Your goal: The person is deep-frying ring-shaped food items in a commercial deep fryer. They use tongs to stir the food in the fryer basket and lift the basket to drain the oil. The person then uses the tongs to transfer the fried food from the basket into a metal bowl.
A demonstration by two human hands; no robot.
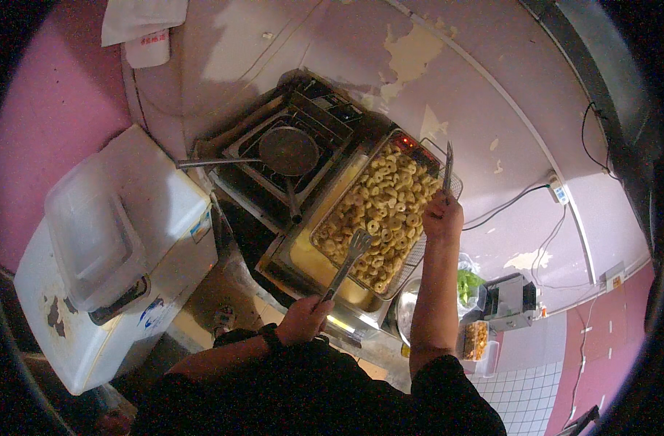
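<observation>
A wire fry basket point(413, 261) heaped with ring-shaped fried pieces point(389, 204) rests over a deep fryer point(304, 256), whose yellow oil shows along the left side and front. In my left hand point(302, 320) is a metal slotted turner point(359, 245), its slotted head over the front part of the pieces. My right hand point(442, 217) grips a metal utensil point(448, 166) pointing up past the basket's right side. My fist hides part of that utensil, and I cannot tell its exact kind.
Left of the fryer, a gas stove point(244, 147) bears a round pan point(288, 151) with its handle jutting left. Clear plastic tubs point(92, 234) sit on a white chest point(43, 272). Right of my forearm are a metal bowl point(405, 310), bagged greens point(468, 286) and a food tub point(476, 340).
</observation>
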